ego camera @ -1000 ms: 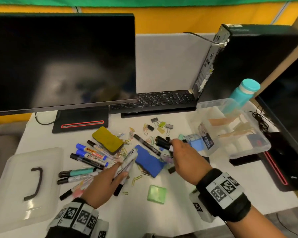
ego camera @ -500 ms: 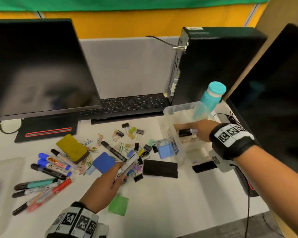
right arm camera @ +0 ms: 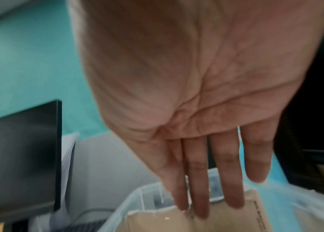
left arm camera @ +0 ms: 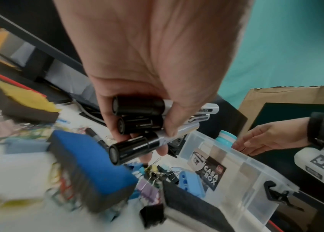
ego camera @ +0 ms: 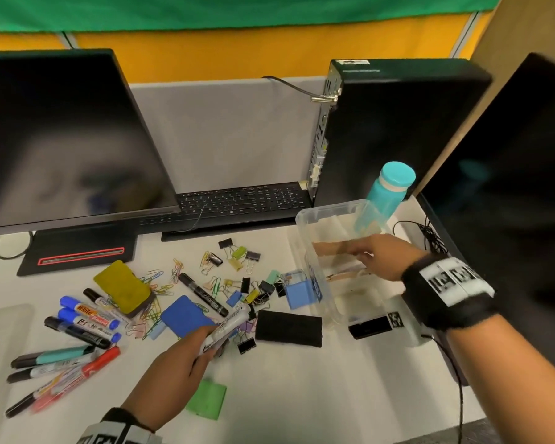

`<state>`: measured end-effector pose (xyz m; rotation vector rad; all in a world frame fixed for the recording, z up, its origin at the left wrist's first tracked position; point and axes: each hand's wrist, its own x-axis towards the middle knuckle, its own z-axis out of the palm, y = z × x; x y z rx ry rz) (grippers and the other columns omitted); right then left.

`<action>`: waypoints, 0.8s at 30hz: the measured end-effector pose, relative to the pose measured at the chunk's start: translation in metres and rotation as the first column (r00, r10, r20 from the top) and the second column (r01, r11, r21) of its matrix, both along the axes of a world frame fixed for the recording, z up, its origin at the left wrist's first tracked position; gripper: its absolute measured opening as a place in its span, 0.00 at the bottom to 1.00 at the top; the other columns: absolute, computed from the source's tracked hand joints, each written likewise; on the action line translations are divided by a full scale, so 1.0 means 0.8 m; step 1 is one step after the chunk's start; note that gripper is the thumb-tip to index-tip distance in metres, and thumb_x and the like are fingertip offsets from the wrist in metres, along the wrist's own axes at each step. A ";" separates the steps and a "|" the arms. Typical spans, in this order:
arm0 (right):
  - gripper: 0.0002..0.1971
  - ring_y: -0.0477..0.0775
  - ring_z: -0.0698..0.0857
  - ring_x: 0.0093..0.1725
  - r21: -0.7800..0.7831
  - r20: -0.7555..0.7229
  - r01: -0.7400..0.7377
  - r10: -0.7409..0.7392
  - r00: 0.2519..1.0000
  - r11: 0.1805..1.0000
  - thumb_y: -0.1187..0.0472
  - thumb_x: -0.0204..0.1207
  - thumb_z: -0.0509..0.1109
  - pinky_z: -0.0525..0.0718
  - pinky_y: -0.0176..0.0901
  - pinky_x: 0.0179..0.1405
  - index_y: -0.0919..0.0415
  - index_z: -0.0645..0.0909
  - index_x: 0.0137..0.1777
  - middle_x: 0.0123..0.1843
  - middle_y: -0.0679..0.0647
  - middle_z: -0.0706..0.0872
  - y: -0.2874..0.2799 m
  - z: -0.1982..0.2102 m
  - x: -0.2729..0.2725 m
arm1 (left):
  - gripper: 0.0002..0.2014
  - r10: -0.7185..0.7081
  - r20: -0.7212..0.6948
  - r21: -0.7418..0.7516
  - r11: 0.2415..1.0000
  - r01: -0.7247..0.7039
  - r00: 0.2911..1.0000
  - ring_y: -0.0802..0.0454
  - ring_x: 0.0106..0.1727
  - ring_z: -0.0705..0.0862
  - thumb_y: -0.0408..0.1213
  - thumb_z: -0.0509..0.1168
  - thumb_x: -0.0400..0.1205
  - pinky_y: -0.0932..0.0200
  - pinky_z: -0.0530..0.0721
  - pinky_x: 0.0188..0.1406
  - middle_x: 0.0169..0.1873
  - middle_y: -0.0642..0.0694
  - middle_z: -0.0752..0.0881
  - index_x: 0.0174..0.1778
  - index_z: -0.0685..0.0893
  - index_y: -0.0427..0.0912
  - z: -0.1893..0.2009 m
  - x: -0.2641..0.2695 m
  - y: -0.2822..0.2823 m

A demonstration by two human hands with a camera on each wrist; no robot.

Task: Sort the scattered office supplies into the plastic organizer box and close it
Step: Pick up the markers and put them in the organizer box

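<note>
The clear plastic organizer box (ego camera: 314, 216) stands open at the right of the desk, with cardboard dividers inside. My right hand (ego camera: 366, 251) hovers over it, fingers straight and holding nothing; in the right wrist view the fingertips (right arm camera: 200, 208) hang just above a cardboard divider (right arm camera: 226, 219). My left hand (ego camera: 212, 338) stays near the desk's middle and grips three black-capped markers (left arm camera: 137, 124) in a bundle. Scattered supplies lie between: loose markers (ego camera: 84, 322), a blue eraser (ego camera: 186, 315), a yellow eraser (ego camera: 122, 286), a black eraser (ego camera: 289, 323) and binder clips (ego camera: 237, 254).
The box lid (ego camera: 0, 331) lies at the far left. A teal bottle (ego camera: 391, 187) stands behind the box, beside a black PC tower (ego camera: 398, 129). A keyboard (ego camera: 237, 203) and a monitor (ego camera: 61, 139) fill the back. A green sticky pad (ego camera: 205, 398) lies near the front edge.
Half a second ago my right hand held a black marker over the box; now that hand is empty with fingers straight. My left hand still holds its markers.
</note>
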<state>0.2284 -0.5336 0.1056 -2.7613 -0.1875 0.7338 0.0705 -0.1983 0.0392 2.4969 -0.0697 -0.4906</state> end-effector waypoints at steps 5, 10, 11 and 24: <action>0.20 0.60 0.72 0.73 0.023 0.401 0.219 -0.210 0.892 0.975 0.58 0.82 0.58 0.69 0.54 0.75 0.60 0.72 0.73 0.74 0.59 0.74 -0.036 -0.037 -0.058 | 0.13 -0.119 0.110 0.096 0.989 0.109 0.987 0.61 0.30 0.75 0.43 0.53 0.87 0.68 0.70 0.25 0.42 0.61 0.75 0.68 0.70 0.54 0.046 0.042 -0.038; 0.27 0.65 0.65 0.78 0.049 0.511 0.385 -0.355 0.783 0.921 0.56 0.81 0.58 0.63 0.59 0.79 0.67 0.65 0.78 0.79 0.64 0.67 -0.035 -0.094 -0.082 | 0.11 -0.317 0.227 0.283 0.926 0.249 0.921 0.55 0.36 0.76 0.43 0.53 0.86 0.62 0.71 0.30 0.49 0.54 0.77 0.63 0.74 0.50 0.089 0.112 -0.115; 0.27 0.64 0.65 0.79 0.062 0.523 0.397 -0.368 0.768 0.916 0.56 0.81 0.56 0.62 0.59 0.79 0.67 0.63 0.79 0.80 0.63 0.66 -0.034 -0.101 -0.085 | 0.10 -0.355 0.227 0.322 0.906 0.275 0.907 0.52 0.39 0.79 0.42 0.54 0.86 0.59 0.75 0.33 0.49 0.51 0.78 0.61 0.75 0.49 0.092 0.126 -0.134; 0.29 0.56 0.63 0.81 0.128 0.584 0.421 -0.411 0.700 0.898 0.55 0.80 0.46 0.49 0.47 0.79 0.63 0.62 0.80 0.82 0.58 0.65 -0.030 -0.109 -0.092 | 0.12 -0.531 -0.110 0.513 0.694 0.505 0.840 0.41 0.59 0.83 0.36 0.61 0.82 0.53 0.79 0.56 0.58 0.41 0.84 0.62 0.78 0.40 0.040 0.242 -0.307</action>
